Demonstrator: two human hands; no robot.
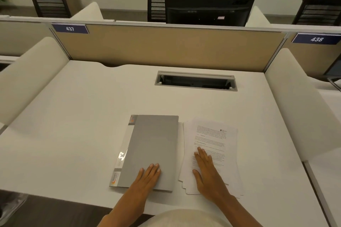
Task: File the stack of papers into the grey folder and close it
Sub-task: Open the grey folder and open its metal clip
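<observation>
A grey folder (153, 145) lies closed on the white desk (73, 125), its spine to the left. Right beside it sits a loosely fanned stack of printed papers (212, 134), its left edge touching or slightly under the folder's right edge. My left hand (148, 176) rests flat on the folder's near right corner, fingers extended. My right hand (206, 169) lies flat on the lower half of the papers, fingers spread. Neither hand grips anything.
An open cable tray slot (195, 81) is set in the desk behind the papers. A beige partition (166, 48) closes the far side, with cream side dividers left and right. A black monitor (208, 10) and chairs stand beyond the partition.
</observation>
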